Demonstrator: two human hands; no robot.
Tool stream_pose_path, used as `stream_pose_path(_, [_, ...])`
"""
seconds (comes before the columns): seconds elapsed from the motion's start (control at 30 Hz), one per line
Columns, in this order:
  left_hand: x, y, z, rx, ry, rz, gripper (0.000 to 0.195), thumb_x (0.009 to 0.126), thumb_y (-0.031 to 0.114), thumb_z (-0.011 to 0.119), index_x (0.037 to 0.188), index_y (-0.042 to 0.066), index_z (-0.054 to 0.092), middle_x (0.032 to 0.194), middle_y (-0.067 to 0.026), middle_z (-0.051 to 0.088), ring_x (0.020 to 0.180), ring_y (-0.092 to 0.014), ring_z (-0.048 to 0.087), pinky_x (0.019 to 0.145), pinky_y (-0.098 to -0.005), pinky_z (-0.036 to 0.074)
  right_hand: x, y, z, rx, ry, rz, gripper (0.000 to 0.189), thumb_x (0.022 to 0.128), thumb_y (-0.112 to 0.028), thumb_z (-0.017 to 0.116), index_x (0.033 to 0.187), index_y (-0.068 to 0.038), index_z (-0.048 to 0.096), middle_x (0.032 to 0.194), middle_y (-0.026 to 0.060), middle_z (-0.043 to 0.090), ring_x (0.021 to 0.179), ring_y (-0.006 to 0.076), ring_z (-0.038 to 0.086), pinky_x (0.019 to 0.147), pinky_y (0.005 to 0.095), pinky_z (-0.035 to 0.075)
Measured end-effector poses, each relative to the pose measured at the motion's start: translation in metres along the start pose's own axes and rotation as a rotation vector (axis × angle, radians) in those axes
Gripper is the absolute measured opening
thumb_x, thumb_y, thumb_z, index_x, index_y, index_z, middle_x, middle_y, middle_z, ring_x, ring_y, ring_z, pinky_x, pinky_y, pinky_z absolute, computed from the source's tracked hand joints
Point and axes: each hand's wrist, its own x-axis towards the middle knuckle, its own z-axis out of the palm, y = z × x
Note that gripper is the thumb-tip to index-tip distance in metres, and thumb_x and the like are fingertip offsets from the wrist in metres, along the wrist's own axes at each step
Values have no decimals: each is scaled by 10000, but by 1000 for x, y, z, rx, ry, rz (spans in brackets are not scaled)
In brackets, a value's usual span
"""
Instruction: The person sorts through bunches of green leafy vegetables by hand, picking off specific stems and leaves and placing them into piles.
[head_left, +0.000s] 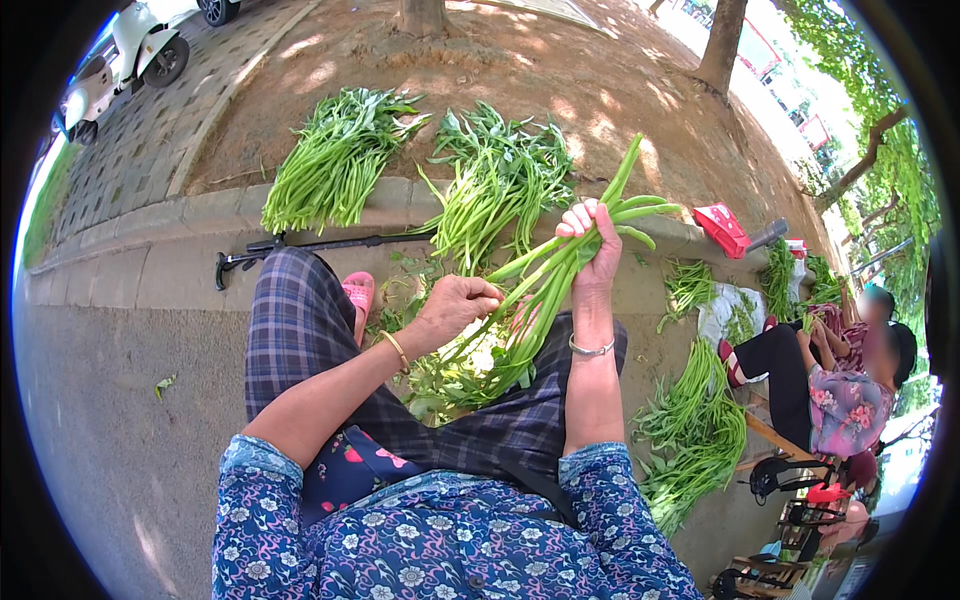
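My right hand is closed around a bunch of long green leafy-vegetable stems, possibly water spinach, with thick stem ends above the fist and the leafy part hanging towards my lap. My left hand, with a gold bangle at its wrist, has its thumb and fingertips pinched at the thin stems on the bunch's left side. Between my knees lie loose leaves and stems. Beyond my feet, two heaps of the same greens rest on the kerb, one at the left, one nearer the middle.
A black walking stick lies along the kerb. More greens lie on the pavement to my right, beside a white plastic sack. Several people sit farther right. A red packet is on the kerb; scooters stand far left.
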Motion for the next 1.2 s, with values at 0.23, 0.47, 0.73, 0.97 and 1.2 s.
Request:
stream_pose_path(0.23, [7,3,-10,185,-112,-3,127,788,86,606,836,-26,641,683,-2,604,594,-43,536,535,-188,437,0,3,3,-9,-29,10,155,880,-156,526,788,-71,436,680,10,389,629,129,403,633,283,398])
stream_pose_path(0.47, [5,30,-14,204,-255,-90,133,743,113,610,769,-16,627,633,-15,593,533,-57,540,479,-201,435,-1,6,2,-27,-10,31,167,855,-171,562,782,-81,442,670,5,396,627,135,406,630,295,400])
stream_pose_path(0.73, [4,25,-12,132,-137,-75,85,733,67,584,687,-5,583,594,-16,567,481,-58,489,431,-202,381,0,8,5,-12,-35,35,156,881,-161,531,791,-73,438,679,3,383,630,123,399,628,274,397])
stream_pose_path(0.97, [1,24,-32,-106,85,-88,41,746,43,553,729,18,581,609,-17,560,474,-61,476,438,-197,384,-2,-7,-5,55,-15,-45,132,876,-156,536,807,-67,468,682,14,424,641,138,440,625,289,424])
stream_pose_path(1.2, [-9,15,-105,1031,-104,41,258,749,116,576,977,-4,595,860,-125,631,830,-198,603,730,-331,481,-5,-23,-15,188,-24,-80,139,878,-153,530,802,-58,462,682,31,430,653,153,446,666,301,422])
